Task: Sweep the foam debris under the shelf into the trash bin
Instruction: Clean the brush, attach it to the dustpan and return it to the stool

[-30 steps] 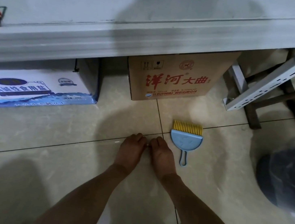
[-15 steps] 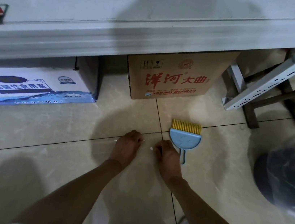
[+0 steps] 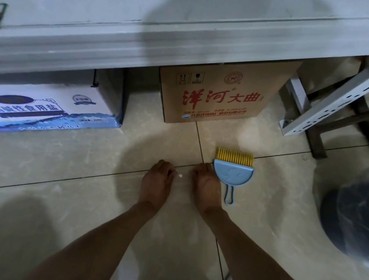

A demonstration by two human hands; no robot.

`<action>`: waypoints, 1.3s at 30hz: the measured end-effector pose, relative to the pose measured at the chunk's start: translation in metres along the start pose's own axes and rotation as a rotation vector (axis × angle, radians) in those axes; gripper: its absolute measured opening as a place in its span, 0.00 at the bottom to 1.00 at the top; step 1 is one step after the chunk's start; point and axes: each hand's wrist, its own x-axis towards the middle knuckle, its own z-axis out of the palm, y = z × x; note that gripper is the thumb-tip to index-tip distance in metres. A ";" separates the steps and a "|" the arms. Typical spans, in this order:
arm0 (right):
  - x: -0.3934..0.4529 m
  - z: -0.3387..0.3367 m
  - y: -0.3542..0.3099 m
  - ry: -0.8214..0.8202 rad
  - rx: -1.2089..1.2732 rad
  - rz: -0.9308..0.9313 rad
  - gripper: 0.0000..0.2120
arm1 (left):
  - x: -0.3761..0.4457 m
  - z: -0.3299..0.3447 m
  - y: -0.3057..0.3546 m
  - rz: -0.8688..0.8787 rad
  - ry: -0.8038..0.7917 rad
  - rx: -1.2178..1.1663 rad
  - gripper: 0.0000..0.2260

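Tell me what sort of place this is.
Probably a storeroom or the back of a small shop. Printed goods cartons, a brown cardboard box and a blue-and-white box, sit under a pale metal shelf on a tiled floor, beside a slotted steel upright.

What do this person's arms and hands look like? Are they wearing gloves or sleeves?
No gloves and no sleeves show. The left hand and the right hand are both bare, and so are the forearms all the way down to the bottom edge of the picture. No watch, ring or bracelet is visible. Some pale cloth shows below the arms, too unclear to name.
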 end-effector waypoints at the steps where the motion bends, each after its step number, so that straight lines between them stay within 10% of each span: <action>1: 0.005 -0.001 -0.003 0.008 0.033 0.014 0.09 | 0.000 0.000 -0.001 -0.012 0.005 0.005 0.04; 30: 0.002 0.014 -0.014 -0.014 -0.248 -0.115 0.09 | 0.000 0.005 0.001 0.002 0.036 0.018 0.05; 39: 0.010 -0.024 0.002 0.126 0.347 0.371 0.05 | 0.009 -0.004 0.004 -0.083 0.085 -0.078 0.04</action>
